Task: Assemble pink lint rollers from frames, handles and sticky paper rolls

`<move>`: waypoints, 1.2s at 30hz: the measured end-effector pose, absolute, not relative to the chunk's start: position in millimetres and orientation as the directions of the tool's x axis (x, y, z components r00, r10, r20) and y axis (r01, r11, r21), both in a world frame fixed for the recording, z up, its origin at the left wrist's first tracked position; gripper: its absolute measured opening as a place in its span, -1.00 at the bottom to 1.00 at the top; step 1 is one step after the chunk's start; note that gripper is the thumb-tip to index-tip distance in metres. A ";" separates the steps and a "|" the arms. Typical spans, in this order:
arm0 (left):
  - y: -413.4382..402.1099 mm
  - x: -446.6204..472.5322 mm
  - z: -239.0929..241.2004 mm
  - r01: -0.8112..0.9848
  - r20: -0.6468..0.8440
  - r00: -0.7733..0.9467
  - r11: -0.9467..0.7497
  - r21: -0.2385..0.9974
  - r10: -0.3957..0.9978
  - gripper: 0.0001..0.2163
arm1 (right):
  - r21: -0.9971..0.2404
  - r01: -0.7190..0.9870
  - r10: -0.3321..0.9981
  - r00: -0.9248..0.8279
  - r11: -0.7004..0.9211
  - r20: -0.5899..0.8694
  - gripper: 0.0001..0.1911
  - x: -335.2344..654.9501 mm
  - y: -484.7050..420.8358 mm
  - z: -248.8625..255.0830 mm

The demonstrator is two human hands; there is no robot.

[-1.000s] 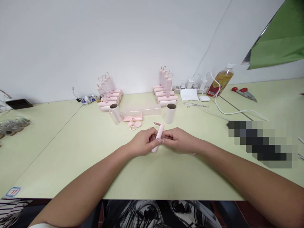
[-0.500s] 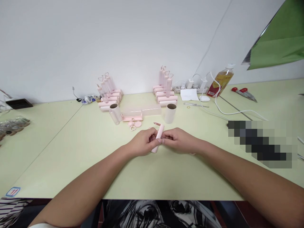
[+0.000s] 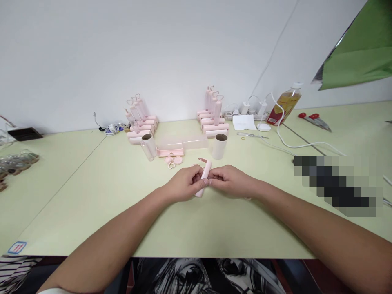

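Table: pale green top (image 3: 92, 192), white wall behind. Ref = cardboard tube (image 3: 219, 145), upright mid-table.
Pink stick: (image 3: 206, 170) just in front of tube, toward you, tilted; hooked far end points back at tube.
L hand: (image 3: 183, 183) front-left of tube, fingers pinched on stick's middle.
R hand: (image 3: 232, 181) front-right of tube, fingertips closed on same stick from other side.
Change: none vs 0.5 s and 1 s ago; hands, stick and grip all in same spot.
Meaning: you're holding, not shifting; no visible progress on stick btw pics.
Others: small pink heart bits (image 3: 173, 160) left of tube; pink stack (image 3: 214, 122) behind it; bottle (image 3: 284, 104) right-behind.
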State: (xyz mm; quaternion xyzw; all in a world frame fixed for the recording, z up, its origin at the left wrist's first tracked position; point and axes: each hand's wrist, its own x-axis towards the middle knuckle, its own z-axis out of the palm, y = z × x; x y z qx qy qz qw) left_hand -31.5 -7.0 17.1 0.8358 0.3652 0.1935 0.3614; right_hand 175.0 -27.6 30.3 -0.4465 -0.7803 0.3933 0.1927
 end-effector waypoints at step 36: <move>-8.3 -30.1 20.1 0.472 0.075 0.657 -0.487 0.735 0.750 -0.70 | -0.800 0.519 0.846 -0.532 0.302 -0.026 -0.65 175.3 -27.8 30.6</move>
